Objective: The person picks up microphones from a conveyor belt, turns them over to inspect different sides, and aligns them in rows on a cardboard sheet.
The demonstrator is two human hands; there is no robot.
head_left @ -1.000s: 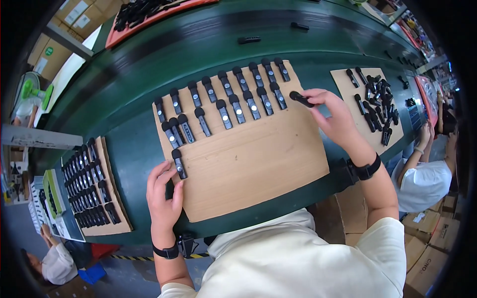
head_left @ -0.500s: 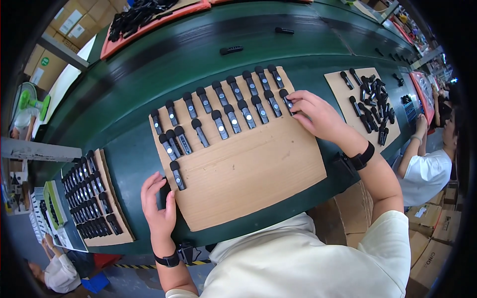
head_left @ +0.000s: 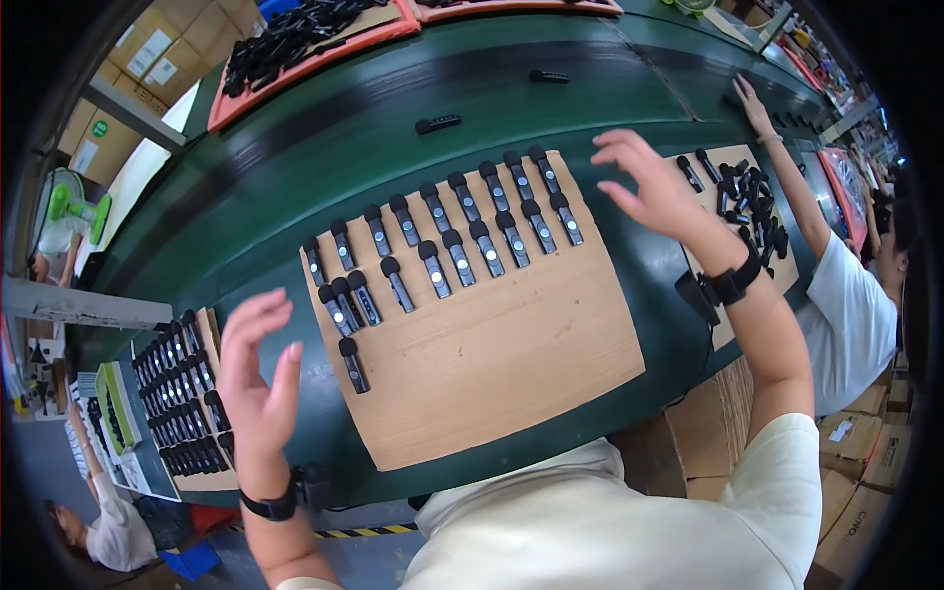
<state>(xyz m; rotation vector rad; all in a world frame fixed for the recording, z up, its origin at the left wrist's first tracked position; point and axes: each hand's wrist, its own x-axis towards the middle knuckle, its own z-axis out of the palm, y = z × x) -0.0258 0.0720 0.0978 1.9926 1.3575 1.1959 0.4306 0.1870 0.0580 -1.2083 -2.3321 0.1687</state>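
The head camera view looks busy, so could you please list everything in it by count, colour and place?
Work surface: one, green, under everything
Centre sheet: one, brown cardboard, before the person
Centre foam-tipped devices: twenty, black, on that sheet
Left sheet: one, brown, bearing uncountable black devices in rows
Right sheet: one, brown, bearing piled black devices
Loose devices: two, black, beyond the centre sheet
Trays: at least three, orange-red, far edge and far right
Fan: one, green, far left
Boxes: several, brown, upper left and lower right
Co-workers: at least two, pale tops, right and lower left
Wristbands: two, black, both wrists
Left hand: one, bare, left of centre sheet
Right hand: one, bare, right of it
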